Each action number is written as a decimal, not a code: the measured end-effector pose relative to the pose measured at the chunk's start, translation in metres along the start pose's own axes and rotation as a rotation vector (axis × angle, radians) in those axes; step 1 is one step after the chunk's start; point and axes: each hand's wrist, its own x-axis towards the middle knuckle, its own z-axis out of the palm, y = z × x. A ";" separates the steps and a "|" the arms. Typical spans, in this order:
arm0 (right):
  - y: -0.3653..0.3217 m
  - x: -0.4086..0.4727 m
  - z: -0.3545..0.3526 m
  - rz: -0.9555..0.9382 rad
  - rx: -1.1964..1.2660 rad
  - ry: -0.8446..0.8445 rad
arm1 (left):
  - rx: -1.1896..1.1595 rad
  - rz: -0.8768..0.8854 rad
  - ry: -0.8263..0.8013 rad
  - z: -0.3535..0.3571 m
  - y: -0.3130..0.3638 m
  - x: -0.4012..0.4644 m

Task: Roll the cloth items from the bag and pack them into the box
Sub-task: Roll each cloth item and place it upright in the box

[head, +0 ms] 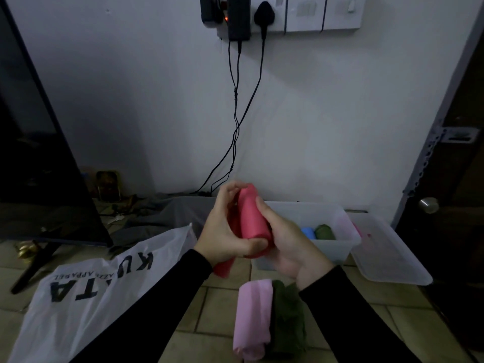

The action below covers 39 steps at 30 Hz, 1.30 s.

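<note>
A red cloth [253, 218], mostly rolled into a tube, is held up in front of me by both hands. My left hand [222, 231] grips its left side with the thumb across the lower end; a loose tail hangs below the wrist. My right hand [285, 242] cups the roll from the right and beneath. Behind them stands a clear plastic box [348, 247] holding a blue roll [307, 232] and a dark green roll [324, 231]. On the tiled floor below lie a pale pink cloth [251, 318] and a dark green cloth [288, 320]. A white plastic bag [86, 292] with black lettering lies at left.
The box's clear lid [387, 258] lies on the floor to its right. A dark door [461, 179] with a round knob stands at far right. A black TV screen [39, 153] on a stand leans at left, with clutter behind. Cables [235, 113] hang down the wall.
</note>
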 end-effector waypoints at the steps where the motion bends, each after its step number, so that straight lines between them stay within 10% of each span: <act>1: 0.000 -0.001 -0.001 -0.004 0.009 -0.019 | -0.017 -0.029 -0.001 0.001 -0.001 0.000; 10: 0.006 -0.001 -0.007 -0.437 -0.923 0.226 | 0.859 0.127 -0.258 -0.007 0.016 0.010; 25: -0.001 -0.006 -0.007 0.037 -0.053 -0.045 | 0.104 -0.074 0.000 0.000 -0.009 -0.008; 28: 0.000 0.000 -0.010 -0.005 -0.088 -0.005 | 0.190 -0.064 -0.071 -0.004 -0.012 -0.003; 34: 0.005 0.006 -0.020 -0.226 -0.930 0.168 | 0.875 0.077 -0.221 -0.002 0.003 0.007; 39: -0.005 0.009 -0.022 -0.009 -0.249 0.104 | 0.488 0.081 -0.090 0.003 -0.006 0.007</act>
